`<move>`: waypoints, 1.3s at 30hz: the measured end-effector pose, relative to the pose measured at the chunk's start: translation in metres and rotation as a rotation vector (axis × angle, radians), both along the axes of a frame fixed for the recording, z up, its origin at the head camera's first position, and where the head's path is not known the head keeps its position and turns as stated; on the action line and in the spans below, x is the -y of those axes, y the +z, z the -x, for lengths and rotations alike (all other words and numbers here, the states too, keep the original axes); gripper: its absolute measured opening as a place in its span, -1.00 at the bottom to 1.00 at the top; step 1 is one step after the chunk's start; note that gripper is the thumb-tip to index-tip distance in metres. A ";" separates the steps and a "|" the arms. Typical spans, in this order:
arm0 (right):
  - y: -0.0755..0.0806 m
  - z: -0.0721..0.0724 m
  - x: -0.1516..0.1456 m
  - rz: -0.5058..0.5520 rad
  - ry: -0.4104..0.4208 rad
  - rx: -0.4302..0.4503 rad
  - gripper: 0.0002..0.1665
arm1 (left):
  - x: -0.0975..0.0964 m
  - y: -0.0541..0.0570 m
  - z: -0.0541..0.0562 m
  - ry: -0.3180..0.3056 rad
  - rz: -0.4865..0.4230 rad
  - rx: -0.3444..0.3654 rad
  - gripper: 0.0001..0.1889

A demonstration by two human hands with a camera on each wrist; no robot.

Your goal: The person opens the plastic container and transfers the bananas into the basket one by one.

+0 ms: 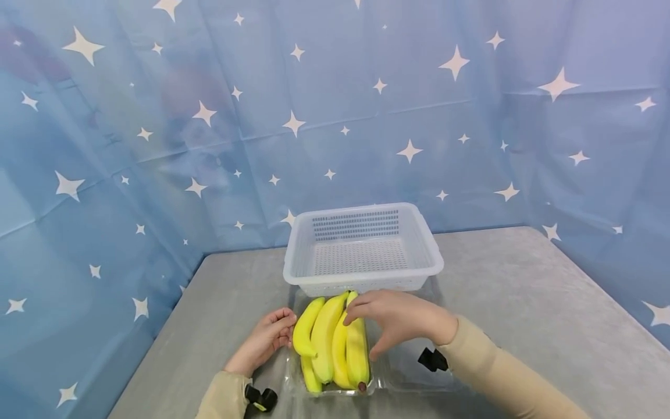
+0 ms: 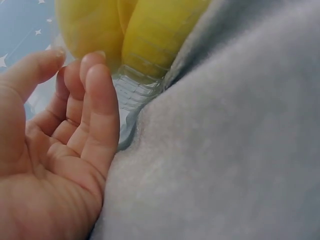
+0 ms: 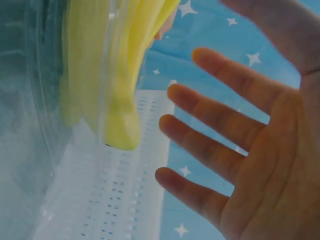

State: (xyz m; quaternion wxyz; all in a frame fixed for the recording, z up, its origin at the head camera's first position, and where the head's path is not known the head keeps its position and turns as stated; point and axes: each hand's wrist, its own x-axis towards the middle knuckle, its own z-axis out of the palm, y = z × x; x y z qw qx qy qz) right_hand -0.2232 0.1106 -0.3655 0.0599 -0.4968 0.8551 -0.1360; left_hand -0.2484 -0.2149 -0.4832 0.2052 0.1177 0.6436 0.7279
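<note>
Several yellow bananas (image 1: 325, 337) lie side by side in a clear plastic container (image 1: 289, 372). Its see-through lid (image 1: 408, 372) lies folded out flat on the right. At the container's left side is my left hand (image 1: 266, 340), fingers relaxed and slightly bent, fingertips right at the clear wall. The left wrist view shows its palm bare, with the ribbed plastic (image 2: 135, 90) just beyond the fingers. My right hand (image 1: 403, 317) hovers over the right-hand banana and the lid, thumb apart from the fingers. Its fingers (image 3: 215, 110) are spread and hold nothing in the right wrist view.
A white perforated plastic basket (image 1: 361, 279) stands directly behind the container, with nothing in it. A grey cloth-like cover (image 1: 502, 291) spreads over the table. Behind hangs a blue curtain (image 1: 335, 145) with white stars.
</note>
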 end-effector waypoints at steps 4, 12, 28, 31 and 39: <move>-0.007 0.003 0.002 -0.001 0.030 -0.002 -0.23 | -0.002 0.002 0.002 -0.018 -0.008 -0.021 -0.87; -0.026 0.005 0.004 0.025 0.055 0.035 -0.28 | -0.002 -0.001 -0.003 0.016 -0.005 0.025 -0.88; -0.040 0.004 0.012 0.064 0.116 0.036 -0.54 | 0.001 -0.004 -0.003 -0.010 -0.019 0.009 -0.86; -0.041 0.001 0.014 0.058 0.106 0.010 -0.53 | 0.001 -0.005 -0.003 -0.012 -0.017 0.004 -0.87; -0.045 -0.003 0.018 0.034 0.086 -0.064 -0.51 | 0.001 -0.003 0.000 0.001 -0.005 -0.017 -0.87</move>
